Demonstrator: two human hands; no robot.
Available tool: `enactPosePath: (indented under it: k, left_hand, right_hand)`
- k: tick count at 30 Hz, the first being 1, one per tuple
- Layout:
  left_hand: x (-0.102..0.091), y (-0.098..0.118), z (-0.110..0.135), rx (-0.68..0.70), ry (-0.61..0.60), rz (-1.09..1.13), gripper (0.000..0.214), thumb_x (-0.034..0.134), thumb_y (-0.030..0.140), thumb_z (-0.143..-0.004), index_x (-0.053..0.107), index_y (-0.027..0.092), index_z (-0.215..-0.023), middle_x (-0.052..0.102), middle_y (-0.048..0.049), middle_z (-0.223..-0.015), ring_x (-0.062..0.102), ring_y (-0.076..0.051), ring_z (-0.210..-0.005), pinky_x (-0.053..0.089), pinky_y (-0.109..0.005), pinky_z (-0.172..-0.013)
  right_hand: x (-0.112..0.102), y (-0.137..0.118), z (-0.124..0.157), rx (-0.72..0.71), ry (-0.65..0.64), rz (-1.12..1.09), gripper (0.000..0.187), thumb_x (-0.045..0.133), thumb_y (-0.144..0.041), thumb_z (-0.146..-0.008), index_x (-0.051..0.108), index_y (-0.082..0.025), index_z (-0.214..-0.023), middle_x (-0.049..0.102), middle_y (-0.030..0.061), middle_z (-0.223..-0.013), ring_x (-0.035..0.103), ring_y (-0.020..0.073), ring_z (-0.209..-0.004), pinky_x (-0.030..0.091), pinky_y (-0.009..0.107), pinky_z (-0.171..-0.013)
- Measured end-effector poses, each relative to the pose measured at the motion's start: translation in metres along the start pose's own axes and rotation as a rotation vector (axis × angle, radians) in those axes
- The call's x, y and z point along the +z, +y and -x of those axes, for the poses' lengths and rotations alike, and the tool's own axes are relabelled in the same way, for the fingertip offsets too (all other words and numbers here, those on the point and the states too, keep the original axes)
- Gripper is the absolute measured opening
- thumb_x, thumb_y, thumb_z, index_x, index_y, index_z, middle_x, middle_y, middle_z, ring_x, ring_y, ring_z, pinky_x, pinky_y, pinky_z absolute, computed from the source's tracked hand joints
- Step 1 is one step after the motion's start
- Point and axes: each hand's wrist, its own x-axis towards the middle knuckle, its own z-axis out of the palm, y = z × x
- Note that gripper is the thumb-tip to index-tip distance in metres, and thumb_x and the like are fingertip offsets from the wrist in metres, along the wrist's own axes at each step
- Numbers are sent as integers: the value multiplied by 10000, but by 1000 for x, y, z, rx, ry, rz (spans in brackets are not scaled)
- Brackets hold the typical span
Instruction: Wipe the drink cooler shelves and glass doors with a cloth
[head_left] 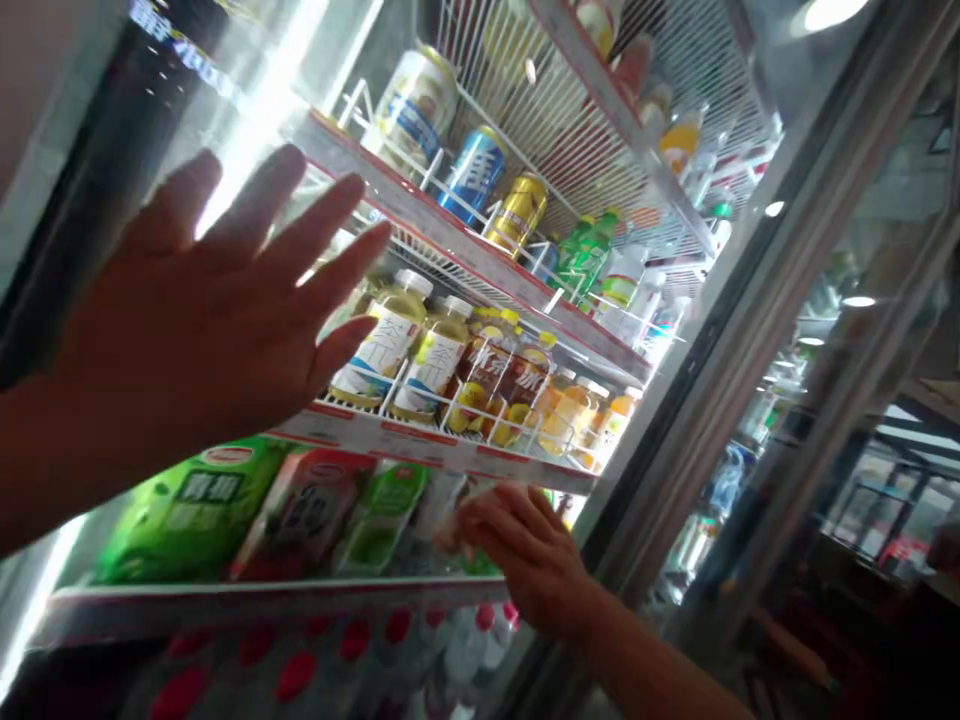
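Note:
My left hand point(217, 290) is raised at the left with its fingers spread, nothing in it, in front of the lit shelves of a drinks cooler. Behind its fingertips stand tea bottles point(386, 335) with white caps. My right hand point(525, 550) reaches in at the lower shelf, its fingers curled together beside the packets there. Whatever those fingers may hold is hidden and blurred. Left of this hand on the same shelf are a green packet point(375, 520), a red packet point(304, 510) and a large green bag point(191, 510).
Cans, among them a blue can point(474, 175) and a gold can point(517, 212), stand on the upper shelf point(450, 235) behind wire guards. Brown iced-tea bottles point(487, 370) and orange drinks point(574, 415) fill the middle shelf. Red-capped bottles point(296, 675) are below. A metal door frame point(720, 400) runs along the right.

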Motion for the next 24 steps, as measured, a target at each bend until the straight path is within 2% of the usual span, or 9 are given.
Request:
enactPosePath:
  k: [3,6,8,10,12,14,18,20,24]
  left_hand:
    - [1,-8,3,216,-151,-151,677,238,551,-1008,245,204,-1590,148,26,-1677,66,-314,-1538,46,-563,-1216]
    - [0,-11,2,220,-164,-168,684,254,552,-1003,180,239,-1607,99,19,-1688,52,-347,-1539,34,-596,-1203]
    - [-3,-8,1,196,-200,-159,701,290,561,-988,180,253,-1608,86,25,-1691,52,-352,-1543,32,-608,-1212]
    - [-6,-4,0,166,-233,-159,694,288,548,-994,176,247,-1609,65,42,-1691,48,-346,-1546,24,-590,-1221]
    - [-8,-1,0,147,-243,-163,679,301,538,-1004,166,260,-1609,56,68,-1690,43,-330,-1547,14,-558,-1228]
    - [-8,-1,1,122,-236,-161,666,350,522,-1008,161,300,-1606,56,91,-1689,39,-309,-1552,6,-545,-1238]
    - [-5,-2,2,77,-235,-166,694,477,498,-984,190,346,-1597,76,97,-1685,50,-274,-1561,31,-538,-1270]
    - [-5,-1,2,76,-227,-174,689,509,481,-982,219,342,-1591,107,89,-1679,79,-257,-1562,61,-532,-1279]
    - [-5,-2,4,76,-222,-168,654,517,438,-995,255,313,-1582,119,76,-1673,77,-239,-1563,79,-551,-1283]
  right_hand:
    - [-4,24,-5,246,339,50,568,483,-75,-970,447,-243,-1512,518,61,-1521,388,258,-1475,406,503,-1195]
    - [6,22,-13,466,542,61,604,463,-47,-964,422,-273,-1523,406,60,-1599,343,280,-1499,381,570,-1195]
    - [16,2,-14,379,433,32,573,451,-89,-979,416,-247,-1529,434,60,-1584,339,266,-1502,375,526,-1209]
    - [20,-19,-12,202,220,6,509,420,-138,-1001,471,-248,-1495,536,22,-1510,359,226,-1493,340,454,-1240]
    - [17,-24,-11,135,121,-3,493,404,-150,-1009,495,-280,-1476,597,-14,-1450,381,194,-1480,316,417,-1255]
    - [11,-13,-14,254,211,7,549,421,-129,-1001,429,-317,-1516,567,-11,-1481,375,198,-1484,345,445,-1240]
    - [13,2,-24,607,540,47,621,407,-107,-998,318,-344,-1565,378,24,-1616,314,262,-1514,384,561,-1199]
    - [23,-14,-26,574,526,45,612,419,-126,-1001,310,-316,-1573,375,40,-1618,305,272,-1517,382,556,-1199]
    - [34,-48,-19,208,236,-25,569,418,-113,-992,387,-254,-1543,581,27,-1468,339,210,-1502,359,445,-1228]
